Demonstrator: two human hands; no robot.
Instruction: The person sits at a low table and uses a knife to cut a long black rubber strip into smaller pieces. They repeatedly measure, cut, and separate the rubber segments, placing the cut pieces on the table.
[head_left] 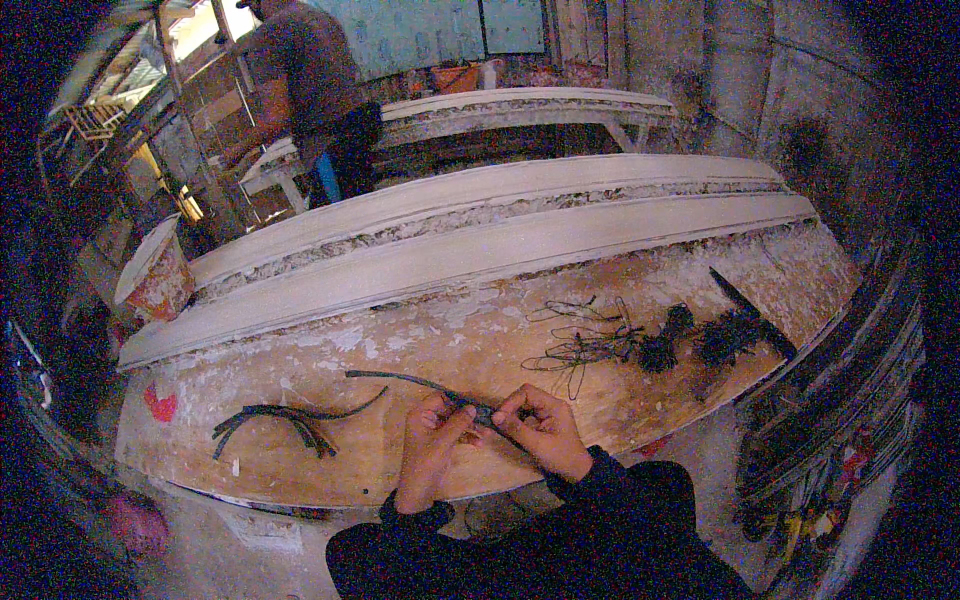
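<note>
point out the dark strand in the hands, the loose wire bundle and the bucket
dark strand (400, 379): head view, on its free length left of the hands
loose wire bundle (585, 345): head view, middle of the tangled loops
bucket (160, 280): head view, on its side wall

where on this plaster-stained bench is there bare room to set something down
Bare wood lies between the long white moulded plaster strips and the hands, and between the dark bent strands at left and the left hand. The right end is crowded: thin wire loops, black fibre tufts.
</note>
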